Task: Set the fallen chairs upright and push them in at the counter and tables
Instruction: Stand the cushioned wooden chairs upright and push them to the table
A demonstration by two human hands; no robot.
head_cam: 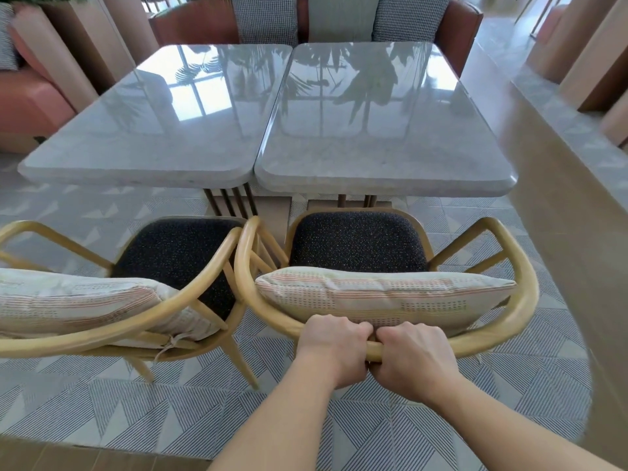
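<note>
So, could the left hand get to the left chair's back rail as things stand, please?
Probably yes: nothing lies between the left hand and the left chair's back rail, which curves beside it. It grips the right chair's back rail, so it must let go first.

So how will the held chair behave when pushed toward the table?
Likely slides stiffly as one piece: the chair is a bent-wood frame, left hand and right hand gripping its back rail. Probably light, given thin spindles. The cushion looks loose and may shift.

banquette [190, 27]: rust-brown | checked cushions [268, 18]: upright (two) | floor tiles [102, 419]: striped triangles
</note>
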